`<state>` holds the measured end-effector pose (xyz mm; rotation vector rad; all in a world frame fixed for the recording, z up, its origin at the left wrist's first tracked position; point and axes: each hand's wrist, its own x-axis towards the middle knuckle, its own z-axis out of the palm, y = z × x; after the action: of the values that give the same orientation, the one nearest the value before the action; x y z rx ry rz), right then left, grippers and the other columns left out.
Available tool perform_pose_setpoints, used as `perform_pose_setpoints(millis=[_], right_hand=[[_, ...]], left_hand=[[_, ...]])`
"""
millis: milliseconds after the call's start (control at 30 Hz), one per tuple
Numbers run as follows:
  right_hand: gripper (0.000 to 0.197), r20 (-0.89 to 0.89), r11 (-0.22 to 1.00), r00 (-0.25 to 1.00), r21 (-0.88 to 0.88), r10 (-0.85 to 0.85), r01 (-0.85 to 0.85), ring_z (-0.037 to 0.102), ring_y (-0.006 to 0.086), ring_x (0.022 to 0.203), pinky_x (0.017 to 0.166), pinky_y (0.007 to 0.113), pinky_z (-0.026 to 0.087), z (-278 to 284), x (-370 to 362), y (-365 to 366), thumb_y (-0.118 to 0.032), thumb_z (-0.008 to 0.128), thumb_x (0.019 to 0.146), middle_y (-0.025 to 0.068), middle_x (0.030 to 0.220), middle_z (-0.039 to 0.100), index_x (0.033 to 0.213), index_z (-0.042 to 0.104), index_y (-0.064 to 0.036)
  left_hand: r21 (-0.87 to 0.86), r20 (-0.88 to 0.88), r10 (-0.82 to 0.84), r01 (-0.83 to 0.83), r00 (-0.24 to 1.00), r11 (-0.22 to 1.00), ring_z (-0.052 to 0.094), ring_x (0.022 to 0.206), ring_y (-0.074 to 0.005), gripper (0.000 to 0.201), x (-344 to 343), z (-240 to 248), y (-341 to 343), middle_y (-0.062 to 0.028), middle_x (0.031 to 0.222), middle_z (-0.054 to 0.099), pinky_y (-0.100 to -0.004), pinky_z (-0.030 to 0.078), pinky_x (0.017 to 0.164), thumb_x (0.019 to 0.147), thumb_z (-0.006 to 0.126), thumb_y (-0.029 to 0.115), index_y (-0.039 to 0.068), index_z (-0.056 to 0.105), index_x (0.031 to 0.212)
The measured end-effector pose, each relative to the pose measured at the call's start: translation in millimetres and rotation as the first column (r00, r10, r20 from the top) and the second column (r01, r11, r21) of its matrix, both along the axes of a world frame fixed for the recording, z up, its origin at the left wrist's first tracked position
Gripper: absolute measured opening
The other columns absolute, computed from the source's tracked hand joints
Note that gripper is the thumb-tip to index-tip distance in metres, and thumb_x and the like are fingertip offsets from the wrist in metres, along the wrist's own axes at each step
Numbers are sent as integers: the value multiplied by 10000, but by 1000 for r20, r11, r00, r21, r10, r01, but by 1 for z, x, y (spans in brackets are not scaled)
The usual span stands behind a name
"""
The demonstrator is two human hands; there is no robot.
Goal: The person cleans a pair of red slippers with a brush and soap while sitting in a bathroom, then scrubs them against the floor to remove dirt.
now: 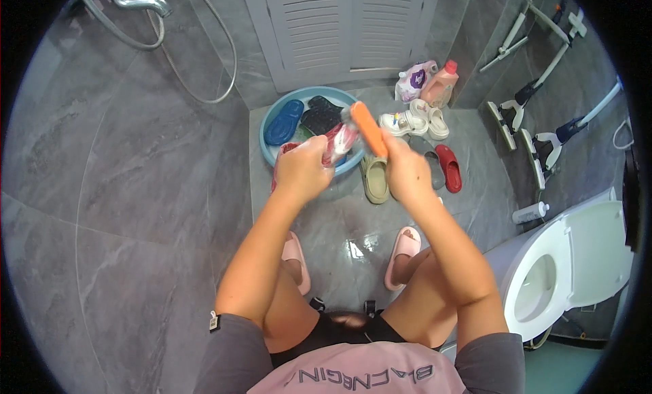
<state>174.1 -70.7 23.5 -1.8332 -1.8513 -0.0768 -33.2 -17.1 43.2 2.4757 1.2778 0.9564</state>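
Note:
My left hand [304, 166] is closed around a red slipper [339, 141] with white suds on it, held above the near side of a light-blue basin [263, 132]. In my right hand [407, 168] is an orange-handled scrub brush [367, 128], its head against or just beside the slipper's far end; contact is hard to tell through the blur. Inside the basin lie a blue slipper [285, 122] and a black slipper [324, 114]. Part of the basin is hidden behind my hands.
Right of the basin stand a beige clog [375, 180], white clogs [421, 120] and a red clog [449, 168]. Behind them are a pink detergent bottle [440, 85] and a white-purple pack [414, 81]. Mops [540, 159] lean at right, near a toilet [536, 285] and white bottle [531, 212].

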Motion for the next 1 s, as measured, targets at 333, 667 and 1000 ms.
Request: perform_pose_setpoints(millis=[333, 667, 1000], right_hand=[[210, -930, 919, -210, -225, -302, -325, 331, 27, 469, 378, 163, 270, 5, 2, 11, -254, 598, 922, 39, 798, 580, 1056, 494, -130], [130, -710, 847, -599, 6, -371, -532, 354, 34, 455, 375, 166, 296, -23, -9, 2, -174, 587, 896, 3, 736, 547, 961, 552, -67], [206, -692, 752, -597, 118, -405, -648, 369, 31, 489, 416, 171, 316, -20, -52, -20, -180, 594, 908, 4, 793, 540, 1062, 530, -59]], left_hand=[[318, -242, -129, 205, 962, 926, 553, 889, -227, 189, -2, -3, 0, -12, 783, 576, -442, 374, 874, 575, 680, 105, 127, 550, 710], [521, 214, 42, -150, 976, 840, 276, 1369, -340, 583, 4, 1, -3, -179, 1429, 335, -611, 116, 1109, 662, 632, 100, 170, 564, 1236], [-165, 862, 507, 946, 1, 279, 638, 729, -305, 643, 5, 0, 22, -146, 911, 652, -424, 546, 690, 919, 352, 630, 59, 562, 1127]])
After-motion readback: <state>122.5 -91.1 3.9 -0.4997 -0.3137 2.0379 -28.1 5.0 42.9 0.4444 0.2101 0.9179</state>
